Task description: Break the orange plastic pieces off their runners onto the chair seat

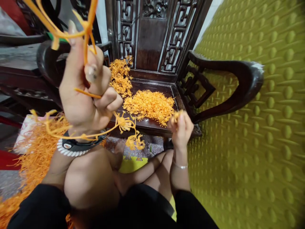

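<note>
Both hands closed — left hand [83,95] raised in a fist around orange strands [71,31], frayed ends [128,127] trailing below it. Right hand [182,128] pinches a small orange tuft [175,116] at the chair seat [152,122] edge, near the orange pile [149,106].

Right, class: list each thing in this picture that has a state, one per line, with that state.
left hand: raised, fist closed on orange strands
orange strands: held taut, knotted above the fist
tassel ends: frayed, dangling below the left hand
right hand: fingers pinched on a small orange tuft
orange pile: heaped loose on the chair seat
carved chair: upright, seat partly covered
</note>
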Demonstrator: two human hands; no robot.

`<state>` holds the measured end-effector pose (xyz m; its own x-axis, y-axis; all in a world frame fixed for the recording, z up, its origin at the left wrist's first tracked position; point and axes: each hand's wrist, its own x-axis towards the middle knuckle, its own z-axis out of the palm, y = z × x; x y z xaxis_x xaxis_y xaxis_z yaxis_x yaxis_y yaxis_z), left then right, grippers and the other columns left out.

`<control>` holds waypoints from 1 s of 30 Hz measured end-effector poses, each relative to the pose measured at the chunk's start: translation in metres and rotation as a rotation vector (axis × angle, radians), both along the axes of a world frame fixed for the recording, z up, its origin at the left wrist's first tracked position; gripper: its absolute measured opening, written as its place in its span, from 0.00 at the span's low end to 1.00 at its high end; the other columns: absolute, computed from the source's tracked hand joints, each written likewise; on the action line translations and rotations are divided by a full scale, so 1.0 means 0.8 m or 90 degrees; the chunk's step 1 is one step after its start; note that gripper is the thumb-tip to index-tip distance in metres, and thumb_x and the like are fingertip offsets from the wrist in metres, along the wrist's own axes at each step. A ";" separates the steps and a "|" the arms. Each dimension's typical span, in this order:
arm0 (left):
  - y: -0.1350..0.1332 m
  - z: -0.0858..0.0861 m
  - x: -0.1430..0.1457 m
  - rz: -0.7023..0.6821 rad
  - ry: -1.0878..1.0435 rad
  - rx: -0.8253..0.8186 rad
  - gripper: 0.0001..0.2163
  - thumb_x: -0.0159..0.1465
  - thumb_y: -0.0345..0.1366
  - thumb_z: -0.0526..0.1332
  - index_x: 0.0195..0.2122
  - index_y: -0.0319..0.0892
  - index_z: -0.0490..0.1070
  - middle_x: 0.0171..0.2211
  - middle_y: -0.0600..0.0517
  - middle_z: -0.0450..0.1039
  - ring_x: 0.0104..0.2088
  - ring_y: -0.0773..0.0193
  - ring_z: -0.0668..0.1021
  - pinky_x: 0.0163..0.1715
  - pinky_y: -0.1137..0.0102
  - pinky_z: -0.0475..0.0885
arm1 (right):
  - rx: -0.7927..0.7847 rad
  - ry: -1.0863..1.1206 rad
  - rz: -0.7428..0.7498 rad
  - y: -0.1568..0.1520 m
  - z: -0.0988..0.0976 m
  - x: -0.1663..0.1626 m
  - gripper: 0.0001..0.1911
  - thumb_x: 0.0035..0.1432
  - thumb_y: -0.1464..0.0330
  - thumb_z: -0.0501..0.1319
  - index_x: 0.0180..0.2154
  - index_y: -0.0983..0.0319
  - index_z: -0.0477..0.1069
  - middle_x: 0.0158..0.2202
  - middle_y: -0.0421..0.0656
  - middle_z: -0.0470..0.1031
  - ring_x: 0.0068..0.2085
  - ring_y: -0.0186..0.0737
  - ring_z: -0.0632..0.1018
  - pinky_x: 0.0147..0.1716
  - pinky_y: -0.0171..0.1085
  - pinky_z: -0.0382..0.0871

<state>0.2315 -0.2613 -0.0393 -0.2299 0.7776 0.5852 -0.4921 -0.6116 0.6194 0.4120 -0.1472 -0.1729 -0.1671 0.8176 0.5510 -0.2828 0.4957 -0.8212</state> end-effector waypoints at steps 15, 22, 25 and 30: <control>0.004 -0.004 0.001 -0.113 -0.056 -0.070 0.33 0.71 0.47 0.29 0.15 0.41 0.59 0.13 0.61 0.39 0.10 0.75 0.40 0.09 0.77 0.43 | 0.228 -0.603 -0.191 0.126 -0.006 -0.036 0.15 0.51 0.72 0.56 0.43 0.63 0.70 0.43 0.49 0.73 0.47 0.48 0.69 0.50 0.46 0.62; 0.005 -0.002 -0.003 -0.103 -0.081 -0.077 0.31 0.72 0.46 0.35 0.15 0.40 0.59 0.14 0.61 0.39 0.12 0.75 0.40 0.10 0.77 0.43 | 0.216 -0.437 -0.232 0.129 0.008 -0.024 0.08 0.51 0.70 0.57 0.35 0.61 0.71 0.39 0.46 0.75 0.44 0.46 0.72 0.49 0.47 0.64; 0.008 -0.004 -0.005 -0.135 -0.081 -0.052 0.29 0.73 0.43 0.32 0.16 0.41 0.54 0.14 0.61 0.38 0.11 0.74 0.40 0.10 0.77 0.43 | 0.133 -0.183 -0.202 0.082 0.003 -0.033 0.07 0.56 0.66 0.57 0.34 0.61 0.70 0.34 0.43 0.73 0.32 0.36 0.72 0.36 0.37 0.67; 0.013 -0.010 -0.006 -0.170 -0.079 -0.031 0.28 0.72 0.38 0.28 0.19 0.41 0.54 0.14 0.61 0.37 0.11 0.74 0.40 0.10 0.77 0.43 | -0.210 -0.001 0.412 -0.005 -0.020 -0.075 0.26 0.61 0.47 0.47 0.35 0.61 0.69 0.29 0.42 0.71 0.25 0.31 0.69 0.24 0.32 0.66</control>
